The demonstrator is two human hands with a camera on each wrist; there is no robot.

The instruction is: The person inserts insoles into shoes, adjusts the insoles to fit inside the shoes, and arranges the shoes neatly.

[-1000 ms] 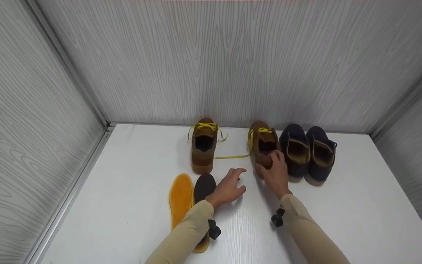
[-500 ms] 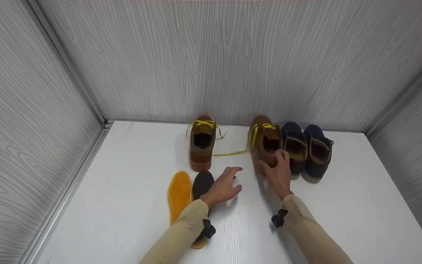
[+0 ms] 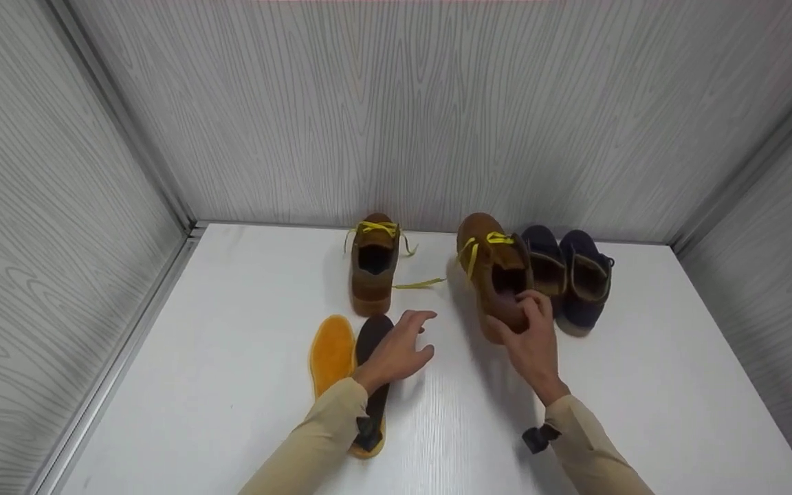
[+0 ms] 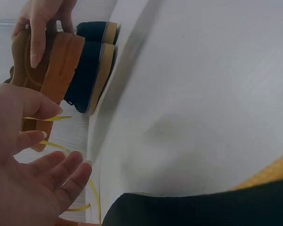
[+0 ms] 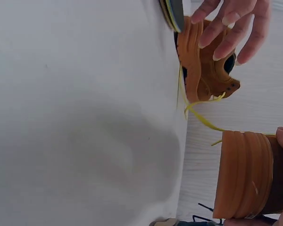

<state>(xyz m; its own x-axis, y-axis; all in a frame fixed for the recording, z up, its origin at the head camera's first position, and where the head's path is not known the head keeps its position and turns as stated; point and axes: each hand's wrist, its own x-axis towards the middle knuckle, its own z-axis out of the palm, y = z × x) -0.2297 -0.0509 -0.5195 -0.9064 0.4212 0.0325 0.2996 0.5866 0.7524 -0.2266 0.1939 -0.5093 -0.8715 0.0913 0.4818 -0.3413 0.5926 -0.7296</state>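
Observation:
My right hand (image 3: 537,344) grips a brown shoe (image 3: 489,292) at the heel, with fingers inside the collar and thumb outside. In the right wrist view its tan sole (image 5: 243,174) is raised off the table, and a yellow lace (image 3: 473,254) dangles from it. The left hand (image 3: 399,350), fingers loosely bent and holding nothing, hovers beside a dark insole (image 3: 373,335). Its forearm partly covers that insole and the orange insole (image 3: 331,350) to its left. Behind them stands the other brown shoe (image 3: 372,285), laced in yellow.
Two navy shoes (image 3: 585,313) stand side by side to the right of the held shoe, which partly hides the nearer one. A grey wood-grain panel (image 3: 396,124) rises behind the white table (image 3: 245,330). A loose lace end (image 3: 420,283) shows between the brown shoes.
My right hand has lifted the brown shoe off the table and drawn it slightly toward me, its lace trailing. The left hand has drifted a little left, still empty.

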